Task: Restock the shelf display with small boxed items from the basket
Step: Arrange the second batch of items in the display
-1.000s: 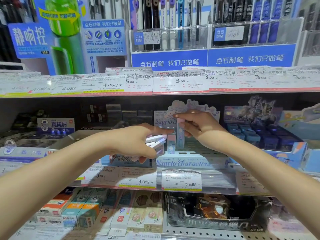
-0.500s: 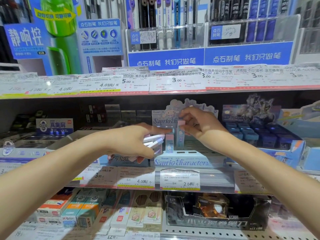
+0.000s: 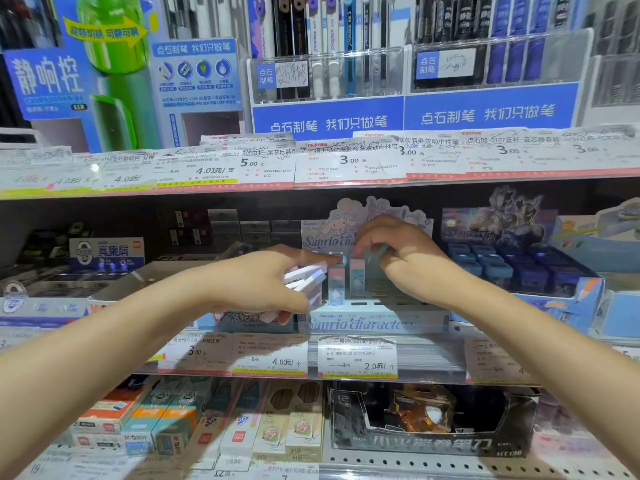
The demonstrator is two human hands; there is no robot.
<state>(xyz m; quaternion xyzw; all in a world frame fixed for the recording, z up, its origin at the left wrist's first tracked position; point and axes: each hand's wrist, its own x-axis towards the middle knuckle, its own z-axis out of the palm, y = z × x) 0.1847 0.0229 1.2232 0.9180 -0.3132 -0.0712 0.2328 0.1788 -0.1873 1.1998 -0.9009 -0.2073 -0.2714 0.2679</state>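
A pastel display tray (image 3: 377, 322) labelled with cursive lettering sits on the middle shelf. Two small boxes stand upright in its left slots, a teal one (image 3: 336, 284) and a pink one (image 3: 356, 278). My left hand (image 3: 259, 282) grips a bundle of several small white and pink boxes (image 3: 304, 280) just left of the tray. My right hand (image 3: 405, 258) hovers over the tray with fingers curled, pinching a pale blue box (image 3: 375, 258) beside the pink one. No basket is in view.
Price labels (image 3: 356, 355) line the shelf edge below the tray. A blue display of dark boxes (image 3: 519, 271) stands to the right, eraser boxes (image 3: 107, 252) to the left. Pen racks (image 3: 325, 77) fill the shelf above; boxed items (image 3: 291, 427) sit below.
My right hand has shifted slightly right along the tray, leaving the pink box standing in its slot beside the teal one. My left hand has stayed put with its bundle.
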